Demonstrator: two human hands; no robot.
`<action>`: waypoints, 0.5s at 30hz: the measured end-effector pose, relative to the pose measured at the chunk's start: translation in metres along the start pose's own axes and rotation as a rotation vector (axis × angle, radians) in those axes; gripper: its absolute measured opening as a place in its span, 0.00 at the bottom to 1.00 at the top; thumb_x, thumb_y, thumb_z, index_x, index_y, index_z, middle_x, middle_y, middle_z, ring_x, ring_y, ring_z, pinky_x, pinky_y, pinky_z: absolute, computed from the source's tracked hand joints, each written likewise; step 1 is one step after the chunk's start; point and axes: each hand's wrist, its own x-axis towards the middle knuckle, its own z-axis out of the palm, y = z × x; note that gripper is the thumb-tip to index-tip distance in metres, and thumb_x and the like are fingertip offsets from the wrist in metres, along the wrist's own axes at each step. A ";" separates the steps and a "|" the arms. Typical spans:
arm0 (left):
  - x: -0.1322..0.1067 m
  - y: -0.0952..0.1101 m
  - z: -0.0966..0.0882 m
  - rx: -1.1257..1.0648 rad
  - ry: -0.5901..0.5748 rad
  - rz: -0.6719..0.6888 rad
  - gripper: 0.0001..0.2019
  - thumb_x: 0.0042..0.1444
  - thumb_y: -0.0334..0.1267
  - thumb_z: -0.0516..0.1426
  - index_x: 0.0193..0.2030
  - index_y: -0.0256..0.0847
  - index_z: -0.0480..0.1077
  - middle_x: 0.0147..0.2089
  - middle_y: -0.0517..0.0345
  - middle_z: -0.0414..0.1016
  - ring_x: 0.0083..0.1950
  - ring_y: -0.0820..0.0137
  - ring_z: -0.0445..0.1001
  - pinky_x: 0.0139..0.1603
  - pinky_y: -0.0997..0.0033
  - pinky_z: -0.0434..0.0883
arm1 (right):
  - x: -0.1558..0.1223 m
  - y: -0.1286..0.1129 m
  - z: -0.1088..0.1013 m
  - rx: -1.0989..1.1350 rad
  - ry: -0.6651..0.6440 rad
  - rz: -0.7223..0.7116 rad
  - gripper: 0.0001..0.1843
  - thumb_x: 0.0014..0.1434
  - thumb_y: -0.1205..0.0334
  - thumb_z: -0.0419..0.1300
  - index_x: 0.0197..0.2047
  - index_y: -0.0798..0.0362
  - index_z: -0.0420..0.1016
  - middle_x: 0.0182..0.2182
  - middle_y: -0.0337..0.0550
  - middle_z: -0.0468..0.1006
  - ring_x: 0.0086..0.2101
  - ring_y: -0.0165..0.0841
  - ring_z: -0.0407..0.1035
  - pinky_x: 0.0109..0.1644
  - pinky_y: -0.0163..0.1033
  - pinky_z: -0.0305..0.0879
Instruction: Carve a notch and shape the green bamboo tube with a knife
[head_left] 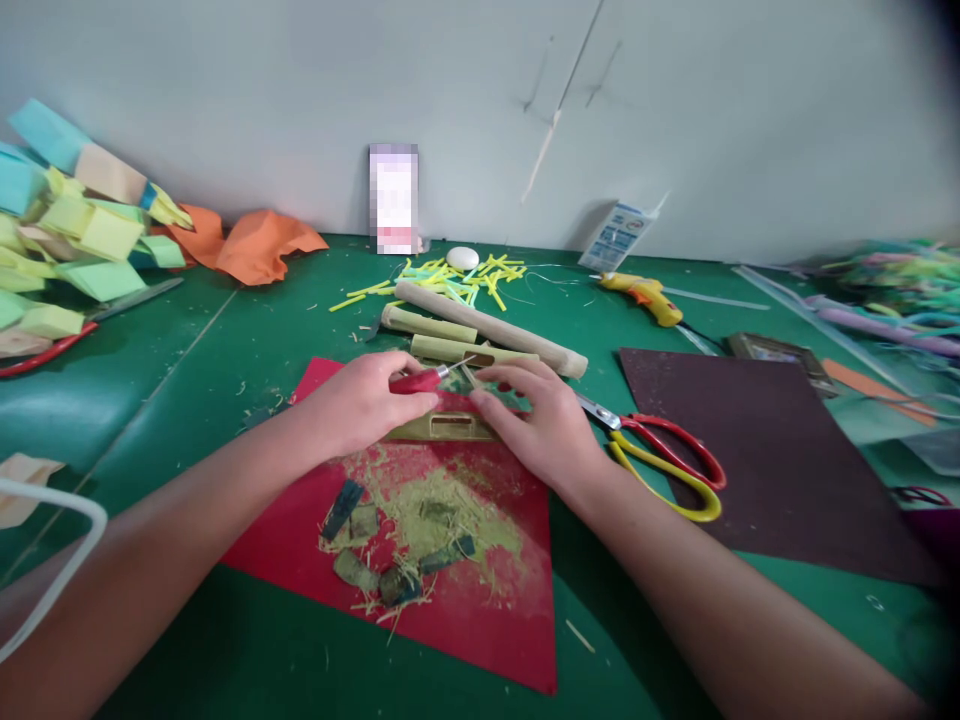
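Observation:
My left hand (pixel 367 400) is closed around the red handle of a small pointed tool (pixel 420 381), whose thin metal shaft points right toward my right hand. The thumb and fingers of my right hand (pixel 540 415) are pinched together at a thin greyish strip (pixel 469 376), which is partly hidden. Below both hands, a bamboo piece (pixel 420 428) with a rectangular slot cut in it lies crosswise on a red sheet (pixel 517 640). Greenish sawdust (pixel 450 515) and several dark green bamboo chips (pixel 343 508) are scattered on that sheet, nearer to me.
Behind my hands lie bamboo tubes (pixel 495 328) and yellow strips (pixel 360 296). Scissors (pixel 675 450) rest at right, partly over a dark sheet (pixel 757 460). A yellow glue gun (pixel 645 298) is further back. Folded coloured papers (pixel 97 235) are piled at left; a phone (pixel 394 200) leans on the wall.

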 end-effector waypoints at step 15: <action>0.003 0.005 -0.012 -0.121 0.147 0.124 0.15 0.55 0.51 0.59 0.39 0.41 0.75 0.26 0.61 0.73 0.25 0.73 0.68 0.28 0.72 0.63 | -0.002 0.001 -0.007 -0.102 -0.353 -0.158 0.14 0.51 0.59 0.67 0.40 0.51 0.71 0.36 0.42 0.77 0.37 0.37 0.68 0.41 0.42 0.63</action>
